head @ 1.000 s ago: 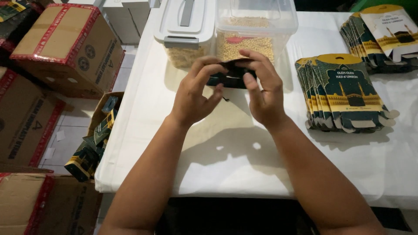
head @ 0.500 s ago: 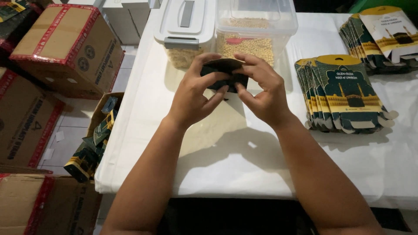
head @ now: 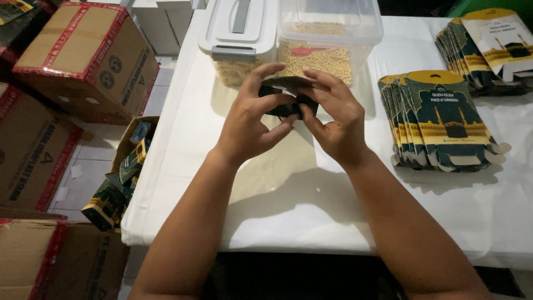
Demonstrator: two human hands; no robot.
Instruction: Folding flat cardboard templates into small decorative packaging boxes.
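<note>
Carton (head: 286, 94), small and dark green, almost black in the dim light, held up above the table (head: 288, 183) between both hands, just in front of the two plastic tubs. Partly folded, with a curved top flap bent forward and a paler brownish inside showing at the upper edge. Mostly hidden by fingers, so print and exact shape hard to tell. Left hand (head: 248, 123) pinching the carton's left side, thumb on the near face and fingers curled over the top. Right hand (head: 336, 119) pinching the right side, thumb pressed against the front. Behind, a tub with a white lid (head: 239, 28) and an open clear tub (head: 327, 33) of pale yellow beans. To the right, a fanned stack of flat cartons (head: 438, 119) in green and gold, another stack (head: 488, 44) further back. On the floor at left, brown boxes (head: 83, 61) with red tape and an open box of finished cartons (head: 119, 183).
</note>
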